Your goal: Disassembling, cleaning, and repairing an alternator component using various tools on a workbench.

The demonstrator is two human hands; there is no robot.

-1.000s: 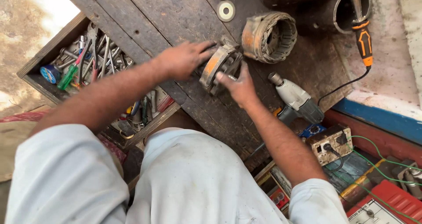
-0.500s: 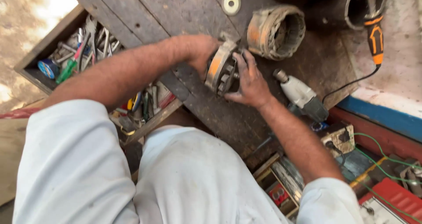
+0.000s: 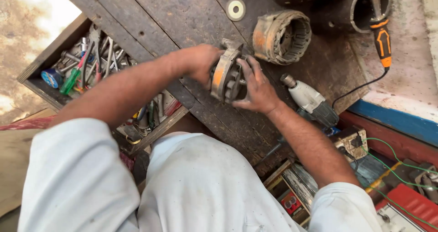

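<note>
The round metal motor housing (image 3: 226, 76) stands on edge on the dark wooden bench (image 3: 182, 18), its axis running left to right, clasped between the left hand (image 3: 200, 63) and right hand (image 3: 256, 87), each grip closed on an opposite face, beside the ribbed stator ring (image 3: 282, 36).

A round, rusty metal motor housing (image 3: 226, 77) sits on the dark wooden workbench (image 3: 182, 18), between the left hand (image 3: 198, 63) and right hand (image 3: 255, 88). Behind it lies a ribbed, cylindrical stator ring (image 3: 282, 36). To its right rests a grey power drill (image 3: 310, 102). To its left, a wooden drawer (image 3: 50, 59) holds assorted hand tools (image 3: 91, 59).
</note>
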